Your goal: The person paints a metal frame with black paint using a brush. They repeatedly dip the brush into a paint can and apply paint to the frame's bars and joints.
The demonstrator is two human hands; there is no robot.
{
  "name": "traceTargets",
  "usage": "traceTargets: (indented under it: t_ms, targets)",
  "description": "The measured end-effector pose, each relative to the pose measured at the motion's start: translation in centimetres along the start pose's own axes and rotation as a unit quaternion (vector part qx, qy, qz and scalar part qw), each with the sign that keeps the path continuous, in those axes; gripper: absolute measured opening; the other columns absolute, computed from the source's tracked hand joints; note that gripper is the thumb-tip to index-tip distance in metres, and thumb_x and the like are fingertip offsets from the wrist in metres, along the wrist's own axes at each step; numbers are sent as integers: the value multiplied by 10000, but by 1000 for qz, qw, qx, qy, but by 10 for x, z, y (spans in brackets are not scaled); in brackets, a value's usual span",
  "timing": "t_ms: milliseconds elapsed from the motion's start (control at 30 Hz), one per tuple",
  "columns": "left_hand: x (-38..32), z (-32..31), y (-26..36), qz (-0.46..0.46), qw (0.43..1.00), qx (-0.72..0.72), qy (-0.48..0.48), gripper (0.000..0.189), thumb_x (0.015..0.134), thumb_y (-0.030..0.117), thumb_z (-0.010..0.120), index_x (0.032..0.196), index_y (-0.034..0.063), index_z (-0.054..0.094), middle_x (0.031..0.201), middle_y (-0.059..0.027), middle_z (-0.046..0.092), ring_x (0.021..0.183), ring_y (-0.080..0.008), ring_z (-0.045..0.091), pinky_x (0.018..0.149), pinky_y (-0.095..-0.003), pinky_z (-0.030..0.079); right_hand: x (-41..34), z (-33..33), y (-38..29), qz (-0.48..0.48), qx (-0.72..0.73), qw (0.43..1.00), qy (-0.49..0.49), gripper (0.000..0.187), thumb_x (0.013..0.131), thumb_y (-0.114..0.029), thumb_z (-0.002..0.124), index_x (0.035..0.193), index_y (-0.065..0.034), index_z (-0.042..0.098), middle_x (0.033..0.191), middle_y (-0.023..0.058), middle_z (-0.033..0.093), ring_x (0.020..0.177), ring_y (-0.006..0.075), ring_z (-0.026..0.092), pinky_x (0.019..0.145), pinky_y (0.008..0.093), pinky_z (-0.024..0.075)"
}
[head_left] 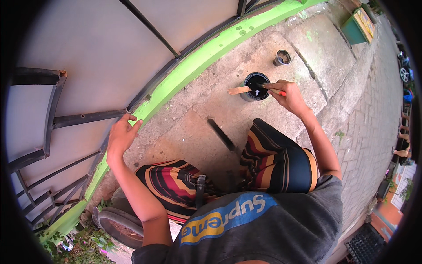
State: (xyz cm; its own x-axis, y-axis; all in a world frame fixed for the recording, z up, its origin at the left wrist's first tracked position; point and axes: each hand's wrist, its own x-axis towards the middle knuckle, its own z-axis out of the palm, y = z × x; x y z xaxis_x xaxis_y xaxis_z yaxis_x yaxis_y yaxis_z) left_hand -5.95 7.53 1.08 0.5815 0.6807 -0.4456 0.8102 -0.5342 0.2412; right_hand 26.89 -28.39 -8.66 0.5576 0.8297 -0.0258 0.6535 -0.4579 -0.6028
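Observation:
My right hand (289, 95) grips a paintbrush (276, 90) with a red-tipped handle. Its bristle end is over or in a tin of black paint (246, 96), and I cannot tell how deep. A flat wooden stick (238, 90) leans out across the tin's rim on the left. My left hand (122, 135) rests at the bright green painted ledge (184, 74), thumb and fingers apart and holding nothing. Beside that hand, a black metal frame (89, 118) runs across pale panels (99, 39).
A small plastic cup (282, 58) with dark residue stands beyond the tin. On the concrete (184, 132) is a dark slot (221, 134). A planter pot (122, 227) sits behind my left arm. A green box (354, 31) stands far right, beside brick paving (366, 109). People's legs (403, 138) show at the rim.

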Motion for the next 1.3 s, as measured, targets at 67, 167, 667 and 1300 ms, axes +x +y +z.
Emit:
traceTargets:
  t_ms: [67,167,667,1300]
  targets:
    - [0,1,0,4,1000,7,1,380,927,374,651,1119,45,652,682,-112,681,746,-261,671,730,-405,482,-7,-1,11,-33,-15,999,-29,251,799,-45,701,1042,-70,756,839,152,680,766,341,660,727,408,534]
    - [1,1,-1,5,1000,10,2,382,927,372,651,1127,48,650,686,-112,684,753,-266,669,734,-406,482,-15,-3,17,-87,-42,994,-60,291,759,0,674,1029,-71,760,818,153,659,759,336,652,728,405,534]
    - [-4,-2,3,-6,1000,11,0,380,917,360,668,1137,51,647,725,-126,692,811,-302,673,779,-427,483,0,-22,8,129,179,975,10,169,950,-172,648,1009,-30,719,740,51,705,646,106,636,631,279,513]
    - [1,3,5,1,1000,-2,-4,409,901,378,681,1141,49,650,754,-134,626,826,-321,623,766,-448,464,-35,-17,-10,-42,-14,998,47,146,884,-53,675,1023,-23,709,851,115,673,779,232,647,713,350,538]
